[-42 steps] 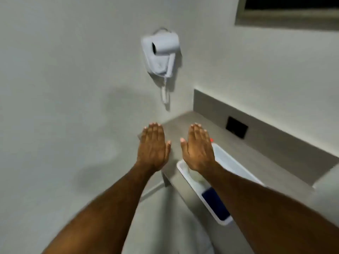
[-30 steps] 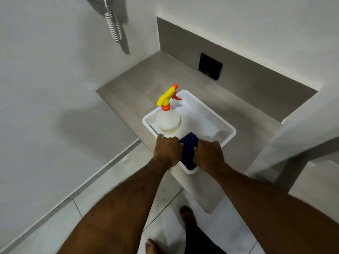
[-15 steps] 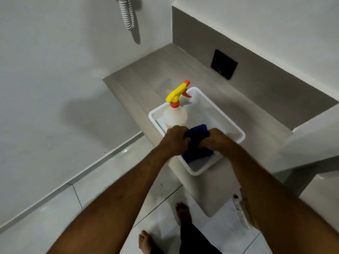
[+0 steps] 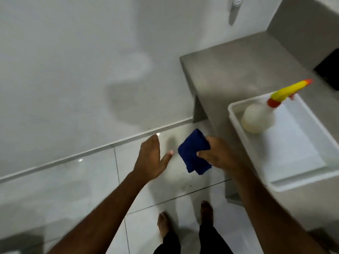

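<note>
Slipping is the main risk here: the right hand (image 4: 218, 154) grips a folded blue cloth (image 4: 192, 153) along one edge only. Most of the cloth hangs free beyond the fingers (image 4: 202, 153), so a loose grip could let it unfold or drop to the tiled floor (image 4: 73, 180) near the person's bare feet (image 4: 165, 224). A second likely risk is the right forearm, which passes close to the near corner of the white tub (image 4: 300, 182) on the worktop (image 4: 229, 70). A careless swing could nudge the tub or tip the spray bottle (image 4: 258, 118) inside it.

The cloth lies to the left of the right hand's fingers, which curl round its right edge with the thumb across it. The left hand (image 4: 150, 162) is just beside the cloth's left edge, not touching it. Its fingers are straight and hold nothing.
</note>
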The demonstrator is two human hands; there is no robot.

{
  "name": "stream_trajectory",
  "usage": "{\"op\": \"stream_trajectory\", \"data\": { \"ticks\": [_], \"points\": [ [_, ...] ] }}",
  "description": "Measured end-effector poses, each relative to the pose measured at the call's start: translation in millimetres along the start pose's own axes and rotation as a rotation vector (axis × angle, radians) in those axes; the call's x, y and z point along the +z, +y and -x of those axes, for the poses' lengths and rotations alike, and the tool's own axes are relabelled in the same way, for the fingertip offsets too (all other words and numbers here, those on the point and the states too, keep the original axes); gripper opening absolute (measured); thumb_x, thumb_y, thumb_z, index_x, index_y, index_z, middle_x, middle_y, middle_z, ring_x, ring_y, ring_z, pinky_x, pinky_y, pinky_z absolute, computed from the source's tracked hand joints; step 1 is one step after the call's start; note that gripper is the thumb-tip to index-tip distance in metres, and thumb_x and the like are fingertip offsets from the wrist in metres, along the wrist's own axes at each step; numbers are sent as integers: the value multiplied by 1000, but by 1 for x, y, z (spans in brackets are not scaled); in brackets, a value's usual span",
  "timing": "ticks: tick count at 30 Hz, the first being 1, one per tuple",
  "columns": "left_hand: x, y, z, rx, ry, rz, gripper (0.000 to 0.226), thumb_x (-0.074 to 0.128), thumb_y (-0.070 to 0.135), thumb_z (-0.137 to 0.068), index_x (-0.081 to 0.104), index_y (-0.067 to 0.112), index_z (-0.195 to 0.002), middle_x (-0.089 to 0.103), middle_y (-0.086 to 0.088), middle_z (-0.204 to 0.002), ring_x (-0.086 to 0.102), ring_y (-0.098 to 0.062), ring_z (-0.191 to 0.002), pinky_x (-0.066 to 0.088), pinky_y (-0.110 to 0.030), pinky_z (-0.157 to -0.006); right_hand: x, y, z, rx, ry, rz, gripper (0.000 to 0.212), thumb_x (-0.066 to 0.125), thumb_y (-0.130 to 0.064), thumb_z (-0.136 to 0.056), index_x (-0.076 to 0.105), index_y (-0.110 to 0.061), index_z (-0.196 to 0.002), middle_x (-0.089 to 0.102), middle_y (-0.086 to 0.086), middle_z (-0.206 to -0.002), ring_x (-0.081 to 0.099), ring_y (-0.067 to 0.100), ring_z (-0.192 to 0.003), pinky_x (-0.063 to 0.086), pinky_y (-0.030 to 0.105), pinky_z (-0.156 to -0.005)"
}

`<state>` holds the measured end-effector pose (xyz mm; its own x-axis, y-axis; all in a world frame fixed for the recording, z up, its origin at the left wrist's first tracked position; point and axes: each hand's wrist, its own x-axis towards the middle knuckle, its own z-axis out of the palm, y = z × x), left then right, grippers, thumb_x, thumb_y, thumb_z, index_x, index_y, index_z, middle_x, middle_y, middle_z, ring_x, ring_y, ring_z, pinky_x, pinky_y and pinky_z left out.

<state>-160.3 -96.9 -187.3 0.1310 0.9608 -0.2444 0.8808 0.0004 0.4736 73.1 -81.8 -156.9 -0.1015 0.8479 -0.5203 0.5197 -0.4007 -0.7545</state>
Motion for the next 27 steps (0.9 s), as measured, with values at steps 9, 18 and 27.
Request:
{"op": "stream_trajectory", "data": {
  "ticks": [9, 18, 27],
  "points": [
    [252, -220, -2, -126, -361, -421, 113, 60, 59, -85, -3, -7, -151, -7, -31, -160, -12, -45, -148, 0, -53, -121, 172, 247, -162, 341, 170, 93, 20, 62, -7, -83, 56, -16, -99, 58, 1, -88, 57, 24, -81, 44, 32, -69],
    [538, -403, -79, -81, -460, -446, 145, 79, 65, -58, -5, -8, -150, -9, -34, -159, -14, -46, -147, -6, -53, -118, 311, 544, -321, 477, 190, -72, 37, 64, -4, -86, 57, -5, -122, 62, 9, -108, 61, 27, -96, 50, 31, -72],
    [627, -473, -115, -163, -531, -399, 184, 78, 81, -18, -22, -4, -147, -25, -31, -156, -31, -43, -142, -14, -53, -117, 373, 622, -357, 27, 324, 717, 73, 53, -44, -94, 19, -15, -153, 20, 22, -160, 17, 43, -146, 17, 56, -117]
  ]
}}
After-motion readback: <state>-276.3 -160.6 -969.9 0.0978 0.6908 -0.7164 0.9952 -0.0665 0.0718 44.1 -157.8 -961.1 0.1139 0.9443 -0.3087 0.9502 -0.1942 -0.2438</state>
